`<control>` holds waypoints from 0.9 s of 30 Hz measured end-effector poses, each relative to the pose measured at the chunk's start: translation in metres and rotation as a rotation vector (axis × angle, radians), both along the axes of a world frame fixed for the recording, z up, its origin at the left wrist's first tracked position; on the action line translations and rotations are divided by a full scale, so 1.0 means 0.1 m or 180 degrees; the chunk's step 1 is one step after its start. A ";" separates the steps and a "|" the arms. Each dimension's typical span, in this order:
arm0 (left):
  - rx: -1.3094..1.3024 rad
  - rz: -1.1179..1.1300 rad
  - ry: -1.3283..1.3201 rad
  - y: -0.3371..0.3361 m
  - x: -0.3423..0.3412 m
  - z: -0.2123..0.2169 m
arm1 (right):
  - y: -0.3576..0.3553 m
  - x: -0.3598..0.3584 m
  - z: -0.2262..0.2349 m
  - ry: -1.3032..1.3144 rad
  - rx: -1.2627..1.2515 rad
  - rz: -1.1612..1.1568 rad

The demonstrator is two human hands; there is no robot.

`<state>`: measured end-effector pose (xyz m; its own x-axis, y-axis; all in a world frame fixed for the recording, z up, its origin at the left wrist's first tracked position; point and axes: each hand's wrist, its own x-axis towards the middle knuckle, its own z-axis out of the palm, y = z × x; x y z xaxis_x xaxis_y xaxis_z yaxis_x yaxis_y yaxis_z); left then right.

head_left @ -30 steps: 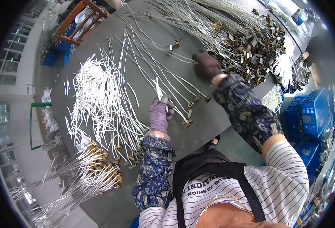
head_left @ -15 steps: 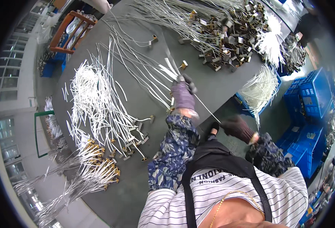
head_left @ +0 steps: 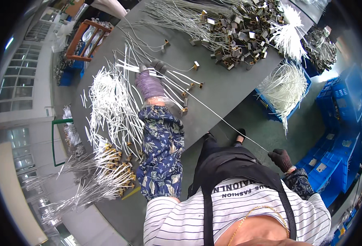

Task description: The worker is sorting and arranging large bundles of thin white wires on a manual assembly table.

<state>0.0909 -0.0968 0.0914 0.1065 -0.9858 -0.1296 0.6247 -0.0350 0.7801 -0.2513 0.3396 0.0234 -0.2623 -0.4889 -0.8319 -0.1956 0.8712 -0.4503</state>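
My left hand [head_left: 150, 80], in a purple and grey glove, is over the grey table with its fingers closed around several short white tubes [head_left: 127, 67]. A long thin white wire [head_left: 222, 118] runs taut from my left hand, past the table edge, to my right hand [head_left: 280, 159]. That hand, in a dark glove, is closed on the wire's end beside my body. Under and beside my left hand lie several white-sleeved wires with small brass-coloured connectors [head_left: 183, 110]. Left of it spreads a heap of loose white tubes [head_left: 107, 102].
A big pile of wires with metal connectors [head_left: 246, 35] covers the far table. Bundles with brass ends [head_left: 111, 164] hang at the table's left edge. A blue crate [head_left: 271, 112] of white strands stands right of the table, near more blue crates [head_left: 343, 98] and a wooden rack [head_left: 88, 41] far left.
My left hand has moved left across the table with the white tubes. My right hand has moved right and nearer my body, and a longer stretch of wire now spans between them.
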 end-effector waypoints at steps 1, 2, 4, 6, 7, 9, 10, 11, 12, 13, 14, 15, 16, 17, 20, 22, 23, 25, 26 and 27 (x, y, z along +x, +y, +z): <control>0.0007 -0.0058 -0.0022 0.00 0.04 0.02 | 0.01 -0.01 -0.02 -0.0023 -0.0083 0.0002; 0.0016 -0.0113 -0.0039 -0.01 0.09 0.03 | 0.02 -0.03 -0.03 -0.0042 -0.0163 0.0006; -0.0079 -0.0202 0.0033 -0.02 0.17 0.00 | 0.00 -0.03 -0.04 -0.0079 -0.0191 0.0030; 0.0185 -0.0241 -0.0047 0.03 0.22 -0.01 | 0.00 -0.03 -0.02 -0.0106 -0.0195 0.0066; 0.0264 -0.0195 -0.0112 0.03 0.27 -0.08 | 0.00 -0.02 0.00 -0.0144 -0.0153 0.0115; 0.0405 0.0028 0.0091 0.05 0.30 -0.12 | -0.01 0.00 0.02 -0.0178 -0.0117 0.0202; 0.0551 0.0222 0.0291 0.05 0.32 -0.14 | -0.01 0.01 0.03 -0.0212 -0.0057 0.0162; 0.0547 0.0149 0.0477 0.02 0.38 -0.15 | -0.03 0.02 0.04 -0.0246 0.0002 0.0129; 0.0537 0.0197 0.0483 0.02 0.44 -0.18 | -0.06 0.03 0.05 -0.0245 -0.0003 0.0179; 0.0422 0.0216 0.0393 0.02 0.49 -0.22 | -0.09 0.04 0.07 -0.0232 0.0054 0.0181; 0.0316 0.0212 0.0305 0.03 0.48 -0.21 | -0.12 0.06 0.08 -0.0215 0.0115 0.0160; 0.0297 0.0322 0.0201 0.04 0.46 -0.21 | -0.14 0.06 0.09 -0.0209 0.0116 0.0185; 0.0297 0.0345 0.0208 0.05 0.48 -0.20 | -0.17 0.06 0.09 -0.0229 0.0066 0.0222; 0.0388 0.0381 0.0180 0.06 0.50 -0.20 | -0.18 0.05 0.09 -0.0251 0.0016 0.0262; 0.0516 0.0385 0.0089 0.11 0.56 -0.19 | -0.18 0.00 0.05 -0.0273 0.0086 0.0329; 0.0582 0.0278 -0.0049 0.14 0.60 -0.19 | -0.15 -0.04 0.06 -0.0358 0.0168 0.0251; 0.0583 0.0294 -0.0048 0.16 0.62 -0.20 | -0.15 -0.05 0.06 -0.0450 0.0236 0.0155; 0.0631 0.0305 0.0280 0.19 0.65 -0.22 | -0.17 -0.03 0.07 -0.0430 0.0252 0.0219; 0.0636 0.0308 0.0286 0.22 0.62 -0.20 | -0.18 -0.01 0.08 -0.0406 0.0268 0.0259; 0.0611 0.0232 -0.0130 0.28 0.57 -0.20 | -0.20 0.01 0.09 -0.0400 0.0273 0.0261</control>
<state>0.1476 -0.0692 0.0719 0.1857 -0.9329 -0.3085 0.5991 -0.1413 0.7881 -0.2504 0.3201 0.0325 -0.1157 -0.4301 -0.8953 -0.2143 0.8910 -0.4003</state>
